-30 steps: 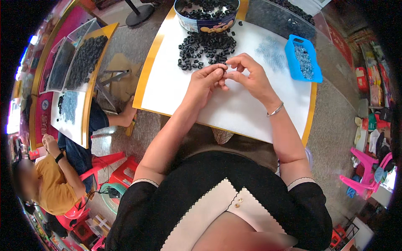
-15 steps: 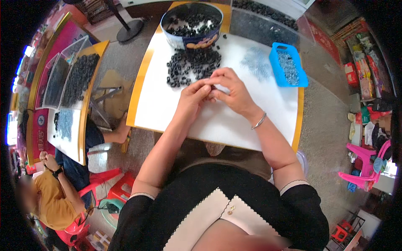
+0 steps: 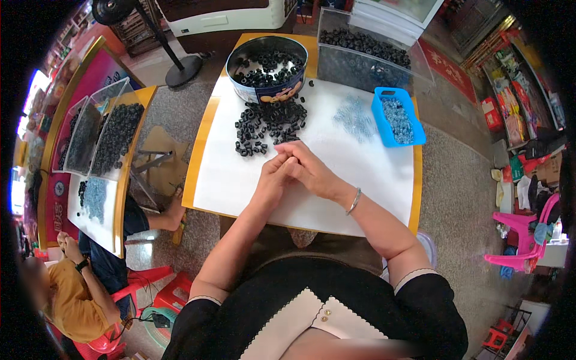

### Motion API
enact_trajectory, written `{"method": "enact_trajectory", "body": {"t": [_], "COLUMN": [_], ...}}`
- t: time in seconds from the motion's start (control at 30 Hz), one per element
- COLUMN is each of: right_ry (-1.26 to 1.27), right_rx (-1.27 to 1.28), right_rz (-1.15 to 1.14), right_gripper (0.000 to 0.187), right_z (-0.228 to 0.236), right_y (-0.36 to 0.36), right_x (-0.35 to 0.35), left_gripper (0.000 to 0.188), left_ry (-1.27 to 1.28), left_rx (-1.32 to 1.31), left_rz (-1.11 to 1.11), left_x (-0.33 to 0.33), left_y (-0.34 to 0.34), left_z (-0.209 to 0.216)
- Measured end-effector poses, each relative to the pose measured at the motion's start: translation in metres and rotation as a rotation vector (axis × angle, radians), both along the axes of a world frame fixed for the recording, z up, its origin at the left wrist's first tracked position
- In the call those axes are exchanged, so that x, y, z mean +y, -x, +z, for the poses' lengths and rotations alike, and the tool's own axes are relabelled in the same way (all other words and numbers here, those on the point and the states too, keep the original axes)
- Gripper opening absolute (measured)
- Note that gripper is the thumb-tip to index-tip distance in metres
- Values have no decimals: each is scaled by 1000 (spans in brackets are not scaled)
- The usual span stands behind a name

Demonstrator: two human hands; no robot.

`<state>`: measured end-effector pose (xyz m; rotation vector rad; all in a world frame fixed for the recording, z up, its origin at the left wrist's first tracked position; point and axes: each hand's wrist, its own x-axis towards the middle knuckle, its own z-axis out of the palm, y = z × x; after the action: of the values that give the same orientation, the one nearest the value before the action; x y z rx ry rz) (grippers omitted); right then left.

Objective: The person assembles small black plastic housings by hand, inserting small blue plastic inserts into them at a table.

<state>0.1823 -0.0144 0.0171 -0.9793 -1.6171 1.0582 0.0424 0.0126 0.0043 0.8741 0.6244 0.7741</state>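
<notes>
a round, printed metal tin [image 3: 245,92] stands on a white tabletop [image 3: 225,189]. on the tin's near side spreads a loose heap of small, black, tube-shaped pieces [image 3: 277,115]. nearer still, just short of the heap, the left hand [image 3: 275,181] is curled, fingers bunched against the narrowly closed right hand [image 3: 315,174]; whether either holds a piece cannot be told. right of the tin: scattered tiny pale-blue pieces [image 3: 354,120], then a bright-blue rectangular plastic tray [image 3: 418,130].

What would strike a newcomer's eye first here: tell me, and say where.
Probably the bright blue tray of pale little pieces, at the right edge of the white tabletop. Next, the round tin at the far side, with loose black pieces heaped in front of it. Nearer the middle, the left hand and right hand meet, hiding anything between them.
</notes>
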Motion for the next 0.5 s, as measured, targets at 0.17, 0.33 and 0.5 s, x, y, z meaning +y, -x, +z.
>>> {"method": "enact_trajectory", "body": {"t": [0.17,0.33,0.5], "right_ry": [-46,-58,6], "right_rx": [-91,-80,61], "right_rz": [-18,-50,-59], "right_gripper": [47,42,38], "right_z": [0,-3,5], "right_y": [4,3,5], "right_x": [1,-1,-1], "left_gripper": [21,20,18], "left_ry": [-70,7,183], "left_rx": [53,-20,-261], "left_rz": [51,66,17], "left_x": [-3,-4,4], "left_y": [-1,-5,6], "left_z": [0,-2,-7]}}
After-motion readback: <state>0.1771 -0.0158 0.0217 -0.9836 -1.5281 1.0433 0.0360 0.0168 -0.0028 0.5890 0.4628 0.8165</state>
